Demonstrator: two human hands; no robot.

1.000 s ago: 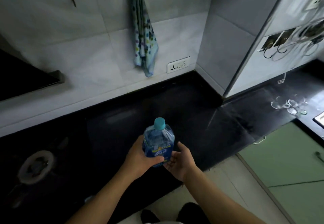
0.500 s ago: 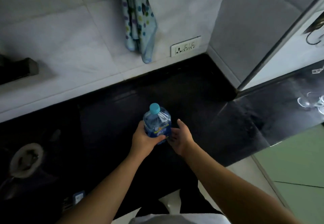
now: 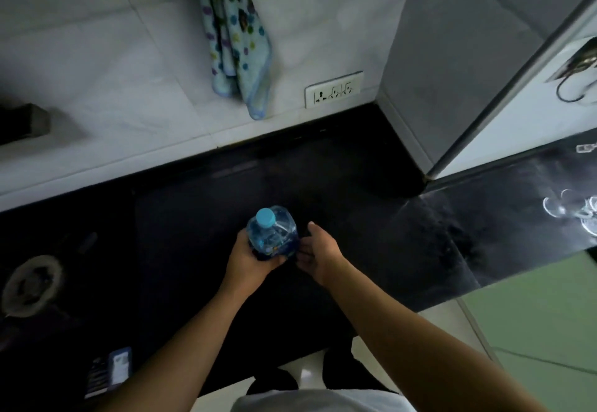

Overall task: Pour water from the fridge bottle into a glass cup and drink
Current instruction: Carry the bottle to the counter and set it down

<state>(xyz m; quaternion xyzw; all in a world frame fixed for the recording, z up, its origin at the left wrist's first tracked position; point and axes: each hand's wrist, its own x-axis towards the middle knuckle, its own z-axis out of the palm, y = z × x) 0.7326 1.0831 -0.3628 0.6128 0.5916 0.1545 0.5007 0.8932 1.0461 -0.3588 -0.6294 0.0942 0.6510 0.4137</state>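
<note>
Both bare arms reach forward, close together. The left hand [image 3: 250, 261] curls around the low part of the bottle [image 3: 274, 237], with the thumb at the front. The right hand [image 3: 319, 255] is loose and flat just beside the bottle, palm facing the left hand, thumb pointing up. It is too dark to tell if its fingers touch.

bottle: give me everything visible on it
The bottle is clear bluish plastic, squarish in body, with a dark blue label band low down and a light blue cap on. It is upright over the black counter. The left hand grips its lower body; the right hand is open beside it, contact unclear.
</note>
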